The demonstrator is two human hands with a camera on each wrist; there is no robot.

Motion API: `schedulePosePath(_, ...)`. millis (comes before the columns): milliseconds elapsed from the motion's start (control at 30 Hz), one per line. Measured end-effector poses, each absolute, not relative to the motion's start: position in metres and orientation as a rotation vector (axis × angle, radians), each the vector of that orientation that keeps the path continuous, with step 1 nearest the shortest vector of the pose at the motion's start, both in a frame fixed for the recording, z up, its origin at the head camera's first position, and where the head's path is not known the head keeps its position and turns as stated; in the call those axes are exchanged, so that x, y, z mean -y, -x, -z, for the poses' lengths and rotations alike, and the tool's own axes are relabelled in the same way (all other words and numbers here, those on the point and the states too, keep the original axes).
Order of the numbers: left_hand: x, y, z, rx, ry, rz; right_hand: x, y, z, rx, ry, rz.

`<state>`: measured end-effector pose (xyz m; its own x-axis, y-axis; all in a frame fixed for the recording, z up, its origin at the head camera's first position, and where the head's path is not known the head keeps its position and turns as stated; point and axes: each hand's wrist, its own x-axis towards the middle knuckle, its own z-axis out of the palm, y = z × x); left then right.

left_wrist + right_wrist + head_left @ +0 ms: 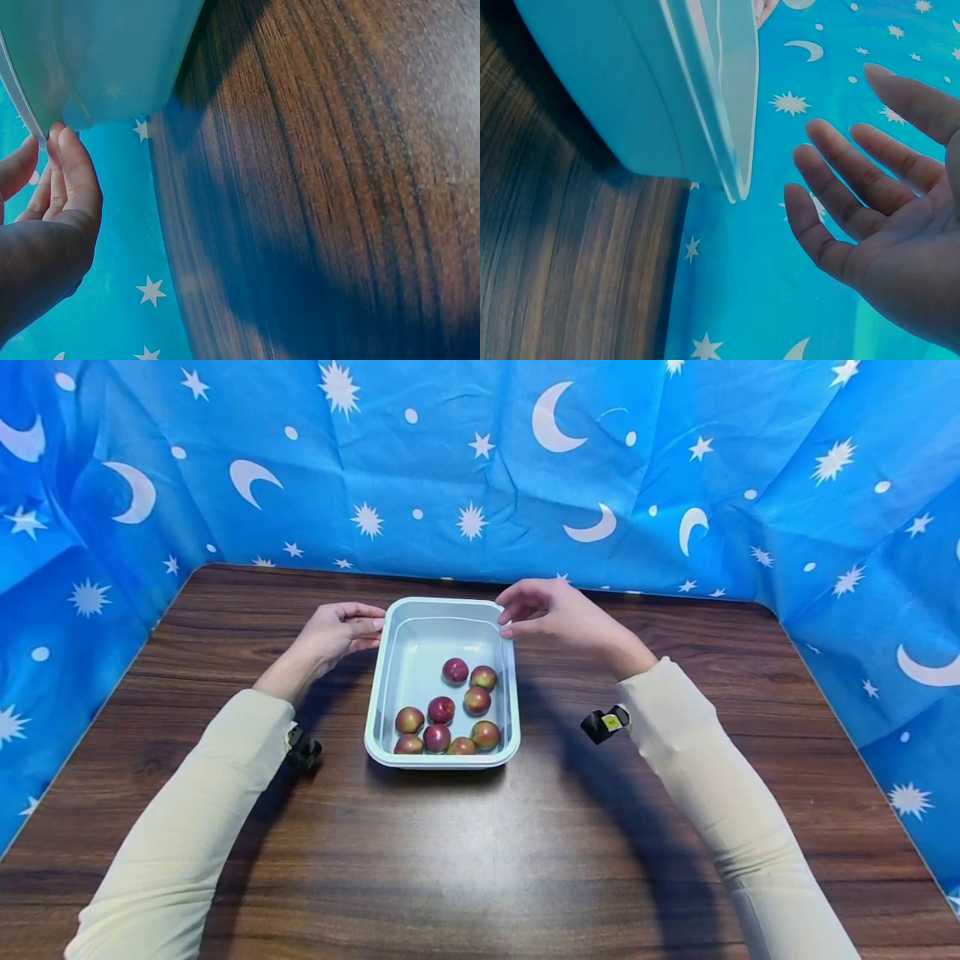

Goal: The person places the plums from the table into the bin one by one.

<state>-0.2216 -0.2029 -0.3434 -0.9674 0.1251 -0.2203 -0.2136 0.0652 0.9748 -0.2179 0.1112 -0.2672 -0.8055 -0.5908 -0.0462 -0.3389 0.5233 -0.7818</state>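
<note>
A white plastic tub point(442, 762) stands on the table with several small red and yellow-green apples point(441, 710) in it, mostly at its near end. My left hand point(341, 635) pinches the rim near the far left corner. In the left wrist view, the thumb and fingertips point(71, 154) of that hand meet on the tub's edge point(22, 97). At the far right corner is my right hand point(558, 614), its fingers loosely bent. The right wrist view shows this hand point(900, 210) apart from the tub point(667, 90), holding nothing.
The tub rests on a dark wood-grain table point(450, 860). Behind and at both sides hangs a blue cloth point(450, 468) with white moons and stars. Black straps with small devices point(606, 723) sit at both sleeve cuffs.
</note>
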Motion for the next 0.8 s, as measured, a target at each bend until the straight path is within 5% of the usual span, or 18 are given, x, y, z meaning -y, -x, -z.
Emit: schedulePosePath(800,0.215,0.219,0.348,-2.065,0.117,-2.039,-0.174,0.219,0.288,-2.557,0.582,1.257)
